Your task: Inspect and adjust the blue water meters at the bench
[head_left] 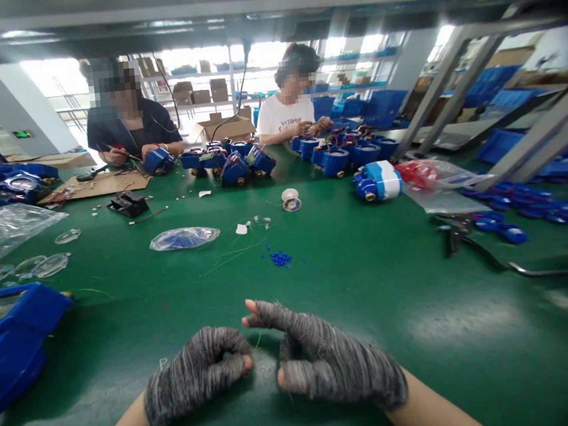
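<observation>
Grip first: left hand [199, 375] curled into a loose fist, thumb and fingertips pressed on something tiny and blue, too small to identify. Right hand [328, 363] pinches a thin greenish wire [259, 339] between forefinger and thumb; the strand runs between both hands, near edge of the green tabletop [398, 309].

Progress, as a judgement: early. The loose blue beads [281, 259] and the wire spool [291, 199] sit farther out, well apart from the hands. Finished-looking blue meters [376, 182] cluster far centre and right (co-workers' side). No meter lies between the hands.
</observation>
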A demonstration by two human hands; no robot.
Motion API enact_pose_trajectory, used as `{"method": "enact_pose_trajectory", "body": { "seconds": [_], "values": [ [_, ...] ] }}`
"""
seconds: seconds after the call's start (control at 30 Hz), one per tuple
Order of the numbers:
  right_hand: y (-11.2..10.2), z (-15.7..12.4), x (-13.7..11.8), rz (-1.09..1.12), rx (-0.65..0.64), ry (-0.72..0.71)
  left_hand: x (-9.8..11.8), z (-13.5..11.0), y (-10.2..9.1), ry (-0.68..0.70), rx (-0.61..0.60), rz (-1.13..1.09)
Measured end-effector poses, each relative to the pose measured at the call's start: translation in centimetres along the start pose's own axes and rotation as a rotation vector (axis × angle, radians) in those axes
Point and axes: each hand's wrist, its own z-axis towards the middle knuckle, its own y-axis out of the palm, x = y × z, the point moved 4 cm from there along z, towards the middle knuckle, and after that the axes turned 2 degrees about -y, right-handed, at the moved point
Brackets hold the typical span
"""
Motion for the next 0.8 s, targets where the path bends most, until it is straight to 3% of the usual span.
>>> {"method": "enact_pose_trajectory", "body": {
  "seconds": [0.07, 0.13, 0.23, 0.3, 0.43, 0.53, 0.6, 0.7, 0.8],
  "values": [
    [-0.2, 0.1, 0.6, -0.202, 0.051, 0.054, 0.0, 0.0, -0.2, 0.018, 0.020, 0.008],
    [0.2, 0.4, 1.0, -0.236, -0.058, 0.105, 0.0, 0.0, -0.7, 0.018, 0.113, -0.015],
    [1.0, 0.5, 0.7, -0.040, -0.283, 0.104, 0.3, 0.2, -1.1, 0.007, 0.198, 0.020],
    [1.0, 0.4, 0.3, 0.086, -0.332, 0.073, 0.6, 0.2, -0.4, -0.006, 0.095, 0.055],
    [0.0, 0.2, 0.5, 0.135, -0.156, -0.019, 0.9, -0.3, 0.6, -0.011, -0.052, 0.097],
    [-0.5, 0.3, 1.2, -0.061, 0.023, -0.008, 0.6, -0.6, 0.1, -0.045, 0.019, 0.122],
    [-0.4, 0.4, 1.6, -0.209, 0.037, 0.045, 0.5, -0.7, -0.7, -0.062, 0.135, 0.079],
    [0.4, 0.5, 1.8, -0.109, -0.192, 0.155, 0.5, -0.4, -1.2, -0.075, 0.260, 0.078],
    [1.1, 0.0, 0.9, 0.285, -0.438, 0.171, 0.3, -0.1, -0.5, -0.086, 0.210, 0.148]
  ]
}}
